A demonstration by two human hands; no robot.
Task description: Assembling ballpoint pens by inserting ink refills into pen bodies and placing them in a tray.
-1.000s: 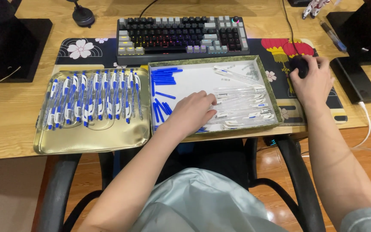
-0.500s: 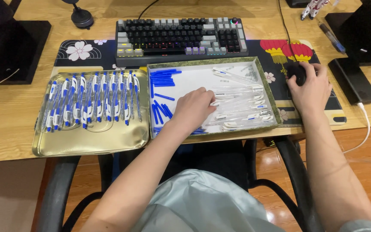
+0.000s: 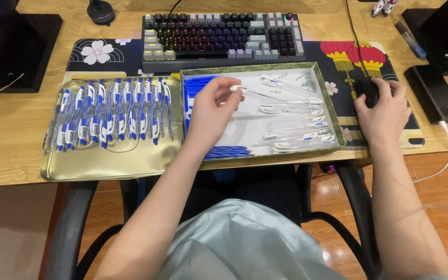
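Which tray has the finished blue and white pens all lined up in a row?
The shiny gold tray on the left. Its assembled pens lie side by side. The green-rimmed box beside it holds only loose parts.

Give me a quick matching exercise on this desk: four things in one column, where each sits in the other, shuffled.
Things:
1. left hand
2. right hand
3. assembled blue-and-white pens
4. keyboard

Places:
A. on the black mouse
B. behind both trays
C. holding a clear pen barrel over the green-rimmed box
D. lined up in the gold tray

Pairs: 1-C, 2-A, 3-D, 4-B
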